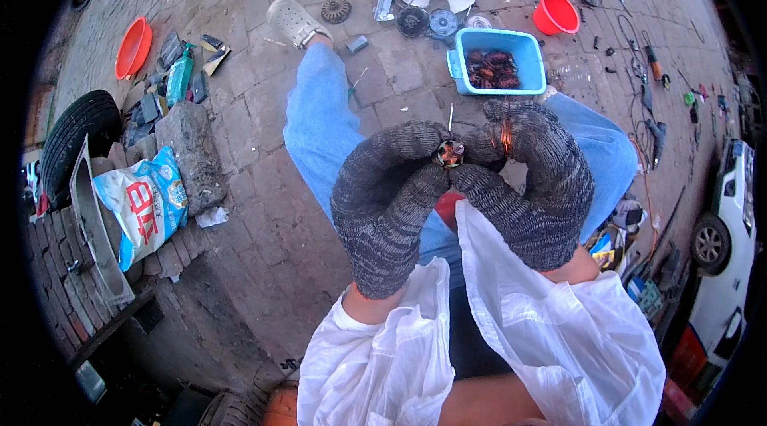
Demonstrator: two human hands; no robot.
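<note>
My left hand point(371, 214) and right hand point(559, 194) pinch a small rotor point(450, 155), probably dense and stiff, best held by its sides, with the copper wire point(506, 138) likely softer.

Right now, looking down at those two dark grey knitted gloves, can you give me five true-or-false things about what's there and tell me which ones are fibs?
1. The gloved left hand and gloved right hand meet at a small round copper-and-metal part. True.
2. The light blue rectangular plastic tub has nothing in it. False: dark reddish-brown pieces lie inside.
3. A round red plastic bucket is beyond the tub, to its right. True.
4. The white car is on the picture's left side. False: it is on the right.
5. The right hand holds the blue-and-white printed bag. False: the bag lies off to the left, apart from both hands.
</note>
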